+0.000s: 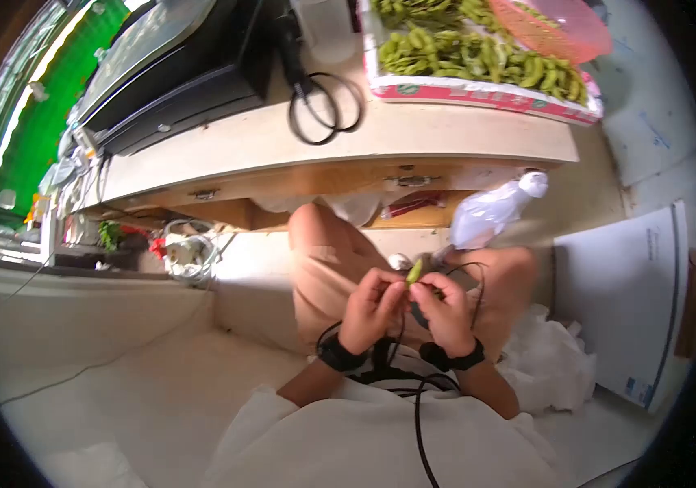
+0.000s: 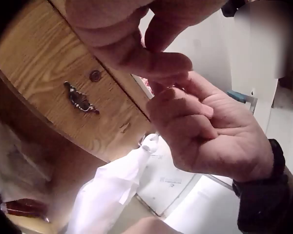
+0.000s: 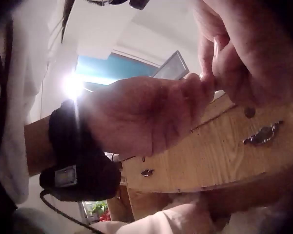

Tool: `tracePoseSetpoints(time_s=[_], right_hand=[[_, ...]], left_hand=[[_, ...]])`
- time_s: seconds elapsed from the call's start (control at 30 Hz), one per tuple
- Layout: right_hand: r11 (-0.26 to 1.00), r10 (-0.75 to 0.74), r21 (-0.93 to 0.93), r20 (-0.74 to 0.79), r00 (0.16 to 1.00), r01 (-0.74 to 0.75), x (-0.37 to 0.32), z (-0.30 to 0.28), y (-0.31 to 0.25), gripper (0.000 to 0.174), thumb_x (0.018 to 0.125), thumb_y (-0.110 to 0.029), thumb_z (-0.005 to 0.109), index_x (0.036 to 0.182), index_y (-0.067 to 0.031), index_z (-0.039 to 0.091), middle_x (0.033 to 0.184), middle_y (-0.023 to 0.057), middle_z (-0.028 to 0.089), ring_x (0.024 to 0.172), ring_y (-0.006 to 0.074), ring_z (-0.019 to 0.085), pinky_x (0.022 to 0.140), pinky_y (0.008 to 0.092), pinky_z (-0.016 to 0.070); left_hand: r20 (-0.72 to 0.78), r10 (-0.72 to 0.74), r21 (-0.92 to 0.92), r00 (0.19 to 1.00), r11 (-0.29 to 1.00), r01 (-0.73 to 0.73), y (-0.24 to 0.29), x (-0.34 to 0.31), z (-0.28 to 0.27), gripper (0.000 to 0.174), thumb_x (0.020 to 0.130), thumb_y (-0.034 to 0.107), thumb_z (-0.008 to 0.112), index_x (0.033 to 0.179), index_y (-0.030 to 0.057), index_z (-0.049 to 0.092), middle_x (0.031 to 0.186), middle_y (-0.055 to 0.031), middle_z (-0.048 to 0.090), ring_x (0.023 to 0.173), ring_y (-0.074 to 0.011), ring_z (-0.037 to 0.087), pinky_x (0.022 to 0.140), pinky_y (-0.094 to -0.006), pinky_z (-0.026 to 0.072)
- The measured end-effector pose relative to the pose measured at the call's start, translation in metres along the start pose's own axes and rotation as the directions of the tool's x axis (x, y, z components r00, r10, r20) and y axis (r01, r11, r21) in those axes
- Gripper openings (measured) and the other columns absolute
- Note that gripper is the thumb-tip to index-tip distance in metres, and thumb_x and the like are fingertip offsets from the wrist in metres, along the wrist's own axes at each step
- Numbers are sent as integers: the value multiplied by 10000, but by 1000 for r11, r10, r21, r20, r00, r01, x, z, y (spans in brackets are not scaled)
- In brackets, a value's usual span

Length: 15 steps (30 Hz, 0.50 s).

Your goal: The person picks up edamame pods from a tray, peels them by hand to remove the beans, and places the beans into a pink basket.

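Both hands meet above the person's lap in the head view. A green pod (image 1: pixel 415 272) stands up between their fingertips, pinched by the left hand (image 1: pixel 370 311) and the right hand (image 1: pixel 444 312). In the left wrist view the left hand (image 2: pixel 132 44) is at the top, its fingertips against those of the right hand (image 2: pixel 210 131), whose other fingers are curled. The two hands also touch in the right wrist view, where fingers hide the pod. More green pods (image 1: pixel 478 61) fill a white and pink box on the table.
The pale table edge (image 1: pixel 348 145) runs across in front, with a black machine (image 1: pixel 177 89), a coiled black cable (image 1: pixel 325 110) and a pink basket (image 1: pixel 563 28) on it. A white plastic bag (image 1: pixel 490 213) hangs by the drawers. White panel (image 1: pixel 620 293) and crumpled bag (image 1: pixel 550 362) lie right.
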State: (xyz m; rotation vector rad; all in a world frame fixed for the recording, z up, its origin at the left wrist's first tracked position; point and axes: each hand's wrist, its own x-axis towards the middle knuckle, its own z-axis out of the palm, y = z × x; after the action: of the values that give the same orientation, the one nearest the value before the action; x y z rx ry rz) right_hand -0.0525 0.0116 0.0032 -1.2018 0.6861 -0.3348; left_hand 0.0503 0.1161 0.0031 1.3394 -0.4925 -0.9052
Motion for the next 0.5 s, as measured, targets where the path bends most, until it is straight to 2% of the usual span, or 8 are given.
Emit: tracePoseSetpoints(time_s=[0.17,0.2,0.23,0.33,0.4,0.5], right_hand=[[995,39,90,-52,998,-34,7,-1,15,96,877,-82,565,871,9,592,748,-23,571,654,32,475,578,170,385],[992,92,94,-52,994,-86,8,-2,15,92,878,-82,563,864,3,594,738,-27,564,644,28,461,565,171,373],[994,33,107,-57,998,-27,10,-1,19,83,877,-77,562,844,-6,589,723,-32,555,621,22,448,539,167,358],[992,68,108,-56,996,-61,13,-4,23,77,873,-66,560,817,-13,571,713,-31,548,606,21,445,529,170,355],[981,83,177,-24,996,-78,14,-8,27,79,867,-52,551,794,-20,547,702,-28,543,599,20,448,520,167,349],[982,40,186,-16,999,-36,16,-10,31,76,862,-30,527,787,-20,532,692,-18,540,605,33,469,515,165,338]], left_hand=[[-22,24,5,999,1000,-24,-12,5,3,106,944,111,478,973,10,473,781,-45,595,651,-71,552,557,-199,436],[-21,14,24,1000,1000,-14,-11,6,4,103,945,110,476,969,10,473,773,-41,584,643,-72,541,557,-203,435],[-17,24,48,1000,999,-23,-9,7,3,100,945,110,475,958,11,468,778,-43,577,642,-74,534,562,-207,435],[7,1,90,1000,996,-2,-7,10,-1,103,945,114,476,951,12,461,786,-45,573,647,-74,529,566,-206,434],[63,5,118,998,993,-12,-10,11,-2,103,950,106,461,966,5,451,788,-54,589,640,-73,535,572,-204,444],[104,-24,17,994,1000,23,-17,13,-2,87,955,108,449,963,22,448,785,-55,588,613,-69,518,555,-198,435]])
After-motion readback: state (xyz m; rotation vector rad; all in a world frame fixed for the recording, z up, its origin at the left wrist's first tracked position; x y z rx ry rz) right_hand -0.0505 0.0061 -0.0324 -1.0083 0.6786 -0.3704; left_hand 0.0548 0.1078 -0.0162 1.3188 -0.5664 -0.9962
